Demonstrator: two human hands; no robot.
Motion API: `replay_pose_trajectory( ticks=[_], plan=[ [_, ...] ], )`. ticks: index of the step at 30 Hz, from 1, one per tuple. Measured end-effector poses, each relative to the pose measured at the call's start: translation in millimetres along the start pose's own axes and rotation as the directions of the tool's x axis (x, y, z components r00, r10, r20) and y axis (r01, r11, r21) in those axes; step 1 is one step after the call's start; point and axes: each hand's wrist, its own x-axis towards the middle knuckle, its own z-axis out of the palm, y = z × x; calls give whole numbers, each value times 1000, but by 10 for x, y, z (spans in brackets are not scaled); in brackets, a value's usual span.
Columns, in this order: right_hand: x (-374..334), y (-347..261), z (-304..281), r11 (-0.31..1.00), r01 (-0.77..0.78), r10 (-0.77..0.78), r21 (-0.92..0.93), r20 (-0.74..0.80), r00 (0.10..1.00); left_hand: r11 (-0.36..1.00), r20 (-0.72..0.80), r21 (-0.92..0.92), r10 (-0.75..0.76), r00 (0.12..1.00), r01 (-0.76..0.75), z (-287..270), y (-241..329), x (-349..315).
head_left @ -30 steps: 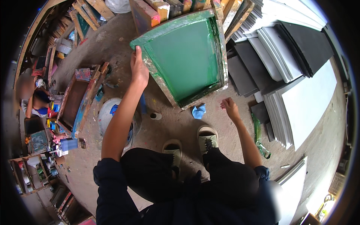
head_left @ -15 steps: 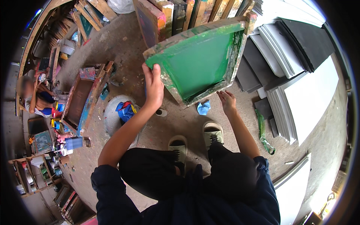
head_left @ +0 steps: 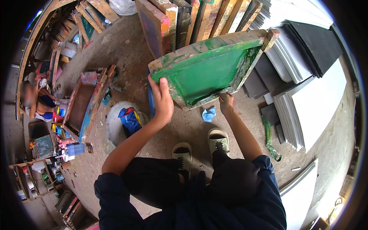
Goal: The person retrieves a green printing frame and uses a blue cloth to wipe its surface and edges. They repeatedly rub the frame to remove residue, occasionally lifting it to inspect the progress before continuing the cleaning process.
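A green-stained wooden screen-printing frame (head_left: 207,71) is held tilted over the concrete floor (head_left: 247,140): the left hand (head_left: 163,103) clasps its left edge, the right hand (head_left: 227,102) pinches its lower rail. Nearby lies a crumpled blue scrap (head_left: 208,114); far left, a teal panel (head_left: 44,145) bears pale marks, possibly lettering.

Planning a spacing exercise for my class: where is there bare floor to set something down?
Bare floor lies between the wooden frames and the brown-panelled frame; another patch is right of the stacked white sheets. Crowded: the far left, with containers, and behind the green frame.
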Motion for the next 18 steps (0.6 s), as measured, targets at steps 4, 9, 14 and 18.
replay_pose_trajectory(
  ticks=[4, 9, 14, 18],
  plan=[
    [257, 28, 48, 997, 81, -81, 0, -115, 990, 1000, -38, 2, -25, 999, 25, -8, -103, 14],
    [23, -61, 339, 996, -4, 29, 94, -271, 962, 998, -17, 68, -3, 1000, 4, -147, -141, 2],
    [-32, -39, 387, 1000, 17, -20, -10, -317, 948, 994, 31, 103, 43, 999, -46, -117, -107, -52],
    [22, -14, 256, 994, 112, -105, 2, -340, 934, 996, 83, 71, 43, 996, -49, -50, -104, -79]
  ],
)
